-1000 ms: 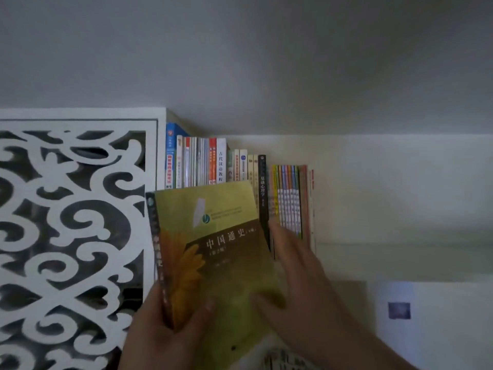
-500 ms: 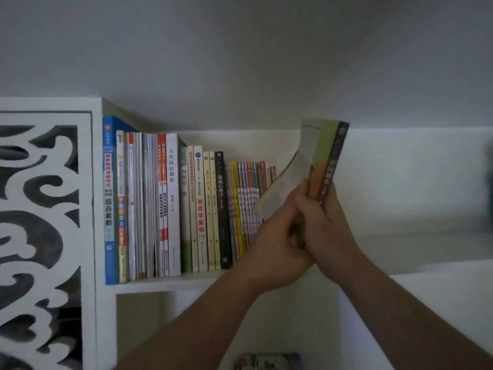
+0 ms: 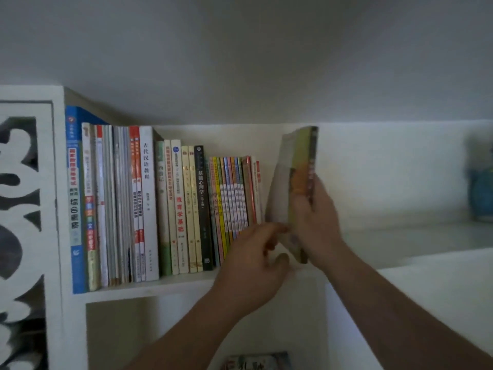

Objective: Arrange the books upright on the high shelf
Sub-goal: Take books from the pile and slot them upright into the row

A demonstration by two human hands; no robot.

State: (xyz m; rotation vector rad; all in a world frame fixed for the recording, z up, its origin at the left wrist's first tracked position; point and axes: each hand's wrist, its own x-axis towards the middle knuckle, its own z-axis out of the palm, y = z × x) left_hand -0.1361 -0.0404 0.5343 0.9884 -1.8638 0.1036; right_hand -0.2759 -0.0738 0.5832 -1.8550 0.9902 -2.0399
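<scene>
A row of upright books (image 3: 165, 204) fills the left part of the high white shelf (image 3: 149, 285). My right hand (image 3: 316, 222) grips a green and yellow book (image 3: 298, 166) with a dark spine, holding it nearly upright just right of the row's last thin books (image 3: 253, 190). The book's lower corner is down near the shelf board. My left hand (image 3: 256, 265) is below and left of that book, fingers loosely curled, fingertips close to its bottom edge; contact is blurred and unclear.
A white carved lattice panel (image 3: 24, 222) closes the left side. A blue-green object (image 3: 481, 190) stands on the ledge at far right. Another book (image 3: 257, 362) lies in the compartment below. The ceiling is close above the shelf.
The green book has gone from flat in both hands to upright at the end of the row. My left hand has let go and dropped below it; my right hand keeps hold.
</scene>
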